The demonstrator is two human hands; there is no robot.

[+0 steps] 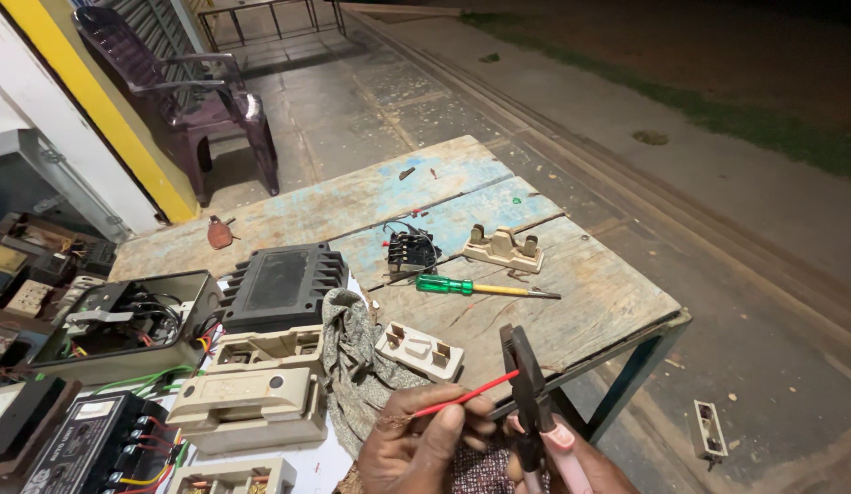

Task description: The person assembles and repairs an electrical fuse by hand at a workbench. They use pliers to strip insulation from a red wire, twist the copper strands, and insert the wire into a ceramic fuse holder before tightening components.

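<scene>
Head view: the only camera, looking down over a worn blue-and-bare wooden table (572,302) outdoors at night.
Left hand: the left hand (423,441), at about 6 o'clock in the picture, is closed in a pinch on a thin red wire (465,397), which runs up toward 2 o'clock.
Right hand: the right hand (572,467), just right of the left, is wrapped round the pink handles of a pair of pliers (528,384); only part of this hand shows at the bottom edge.
Wire and pliers: the far end of the red wire meets the dark head of the pliers; whether the tool has bitten onto it I cannot tell.
Done so far: I would judge the wire is picked out and brought to the tool; its end looks red all the way, so no bared metal shows.
Left to do: any cut or strip looks not yet made, and the wire is joined to nothing.
Near the hands: a cream fuse holder (420,351) lies at 12 o'clock from the left hand, touching a grey cloth (352,366).
Further off: a green-handled screwdriver (476,288) and a small black relay block (411,249) lie beyond, toward 12 o'clock, untouched.
Left side: a black finned casing (281,285) and an open switch box (123,320) sit at 10 o'clock.
</scene>
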